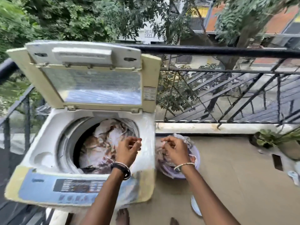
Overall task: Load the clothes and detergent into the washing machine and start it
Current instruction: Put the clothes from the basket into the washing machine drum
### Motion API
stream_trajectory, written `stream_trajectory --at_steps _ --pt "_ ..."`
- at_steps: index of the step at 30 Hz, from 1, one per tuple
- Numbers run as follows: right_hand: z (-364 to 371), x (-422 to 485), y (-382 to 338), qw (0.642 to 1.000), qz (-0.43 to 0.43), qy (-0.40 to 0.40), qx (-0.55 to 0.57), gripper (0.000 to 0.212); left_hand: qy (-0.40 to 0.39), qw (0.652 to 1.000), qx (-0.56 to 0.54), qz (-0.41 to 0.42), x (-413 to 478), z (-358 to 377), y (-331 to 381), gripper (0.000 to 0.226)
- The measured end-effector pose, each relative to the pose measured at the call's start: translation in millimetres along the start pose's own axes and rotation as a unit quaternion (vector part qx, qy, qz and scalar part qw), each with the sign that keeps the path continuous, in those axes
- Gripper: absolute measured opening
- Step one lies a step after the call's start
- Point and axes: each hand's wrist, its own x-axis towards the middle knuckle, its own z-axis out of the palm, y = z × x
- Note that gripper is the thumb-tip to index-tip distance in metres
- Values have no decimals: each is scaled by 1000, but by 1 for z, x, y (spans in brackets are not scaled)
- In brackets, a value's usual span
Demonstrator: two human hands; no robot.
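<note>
Head view: both hands, left [128, 149] over the drum, right [176, 149] above the basket [195, 161], loosely curled grips holding nothing (blurry, mind); clothes [103, 143] may snag the washing machine [48, 143] rim.

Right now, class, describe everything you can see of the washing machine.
The washing machine is a top-loader, white plastic yellowed at the edges, standing on a balcony beside the railing. Its lid stands open, upright. The drum holds white, brown-patterned clothes. A blue control panel runs along the front. The left hand hovers over the drum's rim.
</note>
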Motion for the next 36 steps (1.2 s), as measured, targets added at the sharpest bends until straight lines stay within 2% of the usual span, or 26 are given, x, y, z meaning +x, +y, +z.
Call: stream_trajectory --at_steps 3,7,9,12,15,19,23,27,28,31,34,36 --pt "-46 -5 36 1000 16 12 4 30 -16 1000 2 2 -14 56 7 10" --pt "-105 -13 69 998 41 45 4 21 -30 999 19 -14 -26 123 10 12" --pt "-128 -14 85 995 68 69 12 19 -43 998 27 -26 -27 150 8 16" --pt "-152 -5 121 986 128 102 24 15 -60 997 39 -21 -26 187 13 6" --pt "-161 11 160 978 172 108 38 16 -66 993 89 -33 -14 215 7 13" --pt "-159 46 228 975 204 77 44 24 -64 987 125 -77 13 247 -13 7" --pt "-159 82 258 966 256 40 2 13 -55 978 158 -121 47 277 -33 13" --pt "-134 134 345 951 309 -2 -28 19 -45 964 190 -180 99 304 -72 6" --pt "-126 145 360 946 322 -11 -41 17 -42 961 195 -190 110 309 -81 11" --pt "-106 182 362 929 360 -43 -69 23 -38 948 223 -223 152 327 -116 12" --pt "-81 220 377 915 387 -71 -90 13 -41 938 247 -239 190 340 -158 11" --pt "-60 242 397 910 397 -79 -86 15 -42 932 255 -253 216 350 -192 14"
